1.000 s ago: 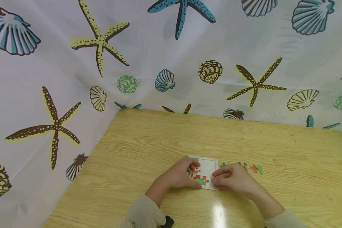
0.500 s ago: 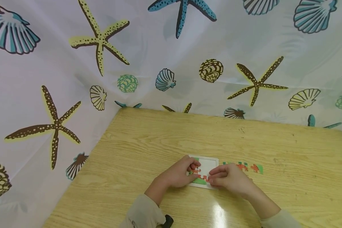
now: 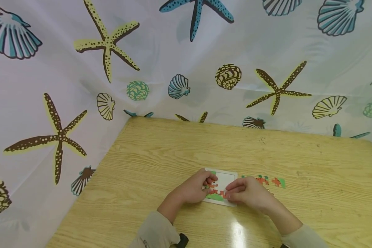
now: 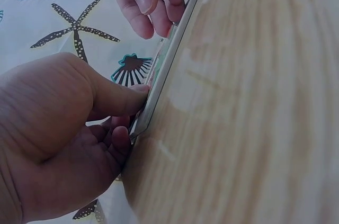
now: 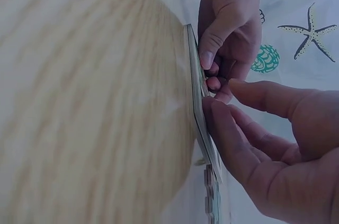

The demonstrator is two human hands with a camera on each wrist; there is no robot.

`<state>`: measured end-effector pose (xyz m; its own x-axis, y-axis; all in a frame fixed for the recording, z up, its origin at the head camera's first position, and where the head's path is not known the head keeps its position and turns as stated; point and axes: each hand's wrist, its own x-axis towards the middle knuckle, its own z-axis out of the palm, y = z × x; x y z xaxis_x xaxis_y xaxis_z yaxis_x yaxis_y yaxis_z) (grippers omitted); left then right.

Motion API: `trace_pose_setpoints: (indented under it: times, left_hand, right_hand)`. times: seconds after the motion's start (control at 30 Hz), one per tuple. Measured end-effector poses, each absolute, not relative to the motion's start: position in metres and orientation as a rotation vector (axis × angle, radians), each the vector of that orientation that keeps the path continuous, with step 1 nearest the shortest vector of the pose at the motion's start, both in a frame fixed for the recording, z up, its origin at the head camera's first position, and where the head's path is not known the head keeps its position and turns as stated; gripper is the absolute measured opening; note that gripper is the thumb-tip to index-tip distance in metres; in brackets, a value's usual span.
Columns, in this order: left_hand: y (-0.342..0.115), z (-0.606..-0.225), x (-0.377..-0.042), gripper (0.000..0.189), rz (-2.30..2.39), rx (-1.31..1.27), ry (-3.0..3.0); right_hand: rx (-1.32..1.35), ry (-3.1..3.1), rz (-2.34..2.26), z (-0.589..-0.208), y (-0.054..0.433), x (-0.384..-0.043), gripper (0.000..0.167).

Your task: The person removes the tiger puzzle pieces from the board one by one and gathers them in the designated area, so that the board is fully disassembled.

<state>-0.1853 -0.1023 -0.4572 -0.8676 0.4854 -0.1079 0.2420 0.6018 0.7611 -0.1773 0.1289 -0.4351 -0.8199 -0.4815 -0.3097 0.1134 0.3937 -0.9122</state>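
A small square jigsaw puzzle in a white tray point(image 3: 226, 178) lies on the table, with red and green pieces point(image 3: 215, 197) along its left and front parts. My left hand point(image 3: 193, 187) grips the tray's left edge; in the left wrist view, the thumb point(image 4: 130, 99) lies on its upper side and curled fingers sit at the edge. My right hand point(image 3: 249, 194) has its fingertips at the tray's front right part, beside the red pieces. In the right wrist view, its fingertips point(image 5: 214, 108) touch the tray area; whether a piece is pinched between them is hidden.
Several loose red and green puzzle pieces point(image 3: 278, 182) lie in a row right of the tray, partly behind my right hand. The wooden table point(image 3: 161, 148) ends at a curtain point(image 3: 201, 69) printed with shells and starfish.
My right hand has moved slightly left over the tray's front part. My left thumb has drawn back left from the front pieces, while the left hand stays at the tray.
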Motion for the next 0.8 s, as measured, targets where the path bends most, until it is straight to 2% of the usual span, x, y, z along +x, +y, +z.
trace_pose_setpoints:
  times: [0.3,0.63,0.8]
  left_hand:
    - [-0.1054,-0.4582,-0.1859,0.029,1.165,0.581,2.519]
    - [-0.1118,-0.4596,-0.1908,0.055,1.222,0.49,2.515]
    - [-0.1112,-0.458,-0.1911,0.057,1.242,0.484,2.5]
  right_hand:
    - [-0.277,2.215,-1.435,-0.4405,0.1209,-0.1783,0.028]
    - [-0.314,2.166,-1.48,-0.4428,0.1203,-0.1783,0.024]
    - [-0.289,2.135,-1.495,-0.4423,0.1209,-0.1787,0.025]
